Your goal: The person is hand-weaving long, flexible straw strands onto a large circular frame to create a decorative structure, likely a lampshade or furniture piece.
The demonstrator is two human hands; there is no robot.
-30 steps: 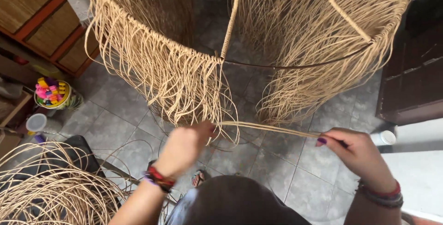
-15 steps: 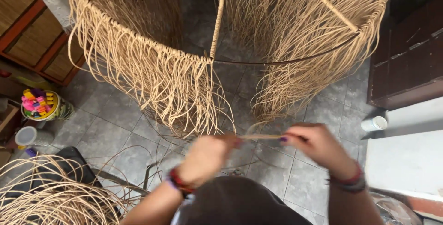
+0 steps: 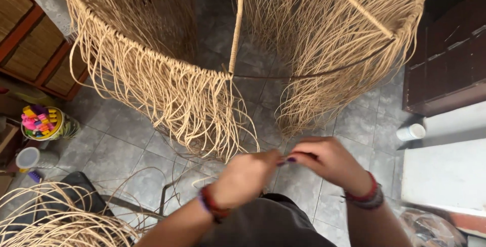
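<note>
Item: 1 large round frame (image 3: 230, 75) hung with long tan rattan strands (image 3: 167, 95), standing over a grey tiled floor (image 3: 121, 151), strand ends hanging loose just above the hands. Left hand (image 3: 245, 176) and right hand (image 3: 329, 161) meet fingertip to fingertip below the frame, fingers pinched together; whether they grip a strand cannot be told. Also present: 1 loose coil of strands (image 3: 45, 221) lower left, 1 tub of coloured pieces (image 3: 43, 123), 1 white cup (image 3: 411, 132).

Our left hand (image 3: 246, 176) and right hand (image 3: 329, 160) meet fingertip to fingertip, both curled closed. Our forearms angle inward, wrists banded.
</note>
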